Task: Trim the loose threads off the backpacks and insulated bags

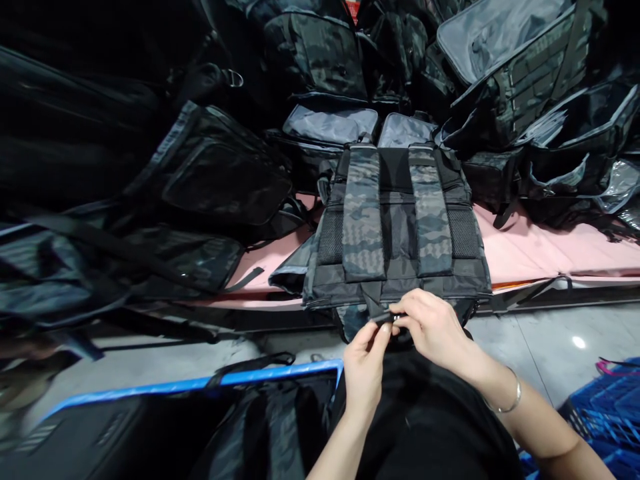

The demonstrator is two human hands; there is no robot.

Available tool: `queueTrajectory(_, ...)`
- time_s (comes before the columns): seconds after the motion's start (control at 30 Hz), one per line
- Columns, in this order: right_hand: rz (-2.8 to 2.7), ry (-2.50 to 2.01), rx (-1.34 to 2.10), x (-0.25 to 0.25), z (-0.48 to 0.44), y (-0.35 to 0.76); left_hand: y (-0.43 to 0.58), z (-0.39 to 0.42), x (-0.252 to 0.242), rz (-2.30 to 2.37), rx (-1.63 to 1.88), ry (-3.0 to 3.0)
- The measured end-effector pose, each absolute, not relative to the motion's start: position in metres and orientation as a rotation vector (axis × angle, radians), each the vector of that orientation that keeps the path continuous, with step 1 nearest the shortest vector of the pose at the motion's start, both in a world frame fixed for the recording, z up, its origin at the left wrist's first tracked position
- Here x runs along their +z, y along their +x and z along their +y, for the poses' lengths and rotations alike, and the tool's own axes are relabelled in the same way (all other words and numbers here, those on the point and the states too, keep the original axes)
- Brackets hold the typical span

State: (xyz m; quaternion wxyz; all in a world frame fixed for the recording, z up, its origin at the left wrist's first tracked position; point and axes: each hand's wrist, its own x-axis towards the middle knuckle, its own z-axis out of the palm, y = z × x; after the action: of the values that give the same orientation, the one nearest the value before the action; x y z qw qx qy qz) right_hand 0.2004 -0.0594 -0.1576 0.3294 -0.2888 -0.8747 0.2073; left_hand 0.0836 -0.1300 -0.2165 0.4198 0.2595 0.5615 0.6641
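Observation:
A dark camouflage backpack [397, 227] lies in front of me with its two padded shoulder straps [363, 220] facing up and its lower edge toward me. At that edge my left hand [365, 360] pinches a short black webbing strap [375, 308] that comes off the backpack. My right hand [433, 327], with a bracelet on its wrist, is closed right beside it, fingertips at the same strap. Between the fingertips is a small dark piece with a shiny spot, perhaps a buckle; the fingers partly cover it.
More dark camouflage bags [225, 167] are piled left, behind and right on a pink-covered table [530, 247]. A blue-rimmed bin [270, 375] holding backpacks stands at my lower left. Blue plastic crates [607, 413] are on the tiled floor [505, 337] at lower right.

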Motion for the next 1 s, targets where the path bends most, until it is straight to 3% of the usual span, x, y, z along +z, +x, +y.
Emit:
queueTrajectory(0.37,-2.044,-0.887,0.704,-0.170,-0.055,0.208,0.093,-0.134,-0.213,1.531,1.847,0.456)
queueTrajectory(0.7,-2.088,-0.844,0.828,-0.171,-0.054,0.216,0.075,-0.134,-0.199,1.253,1.630,0.400)
queueTrajectory(1.0,-2.169,-0.733,0.617,-0.178,-0.056,0.210,0.075,-0.133,-0.201,1.214,1.633,0.374)
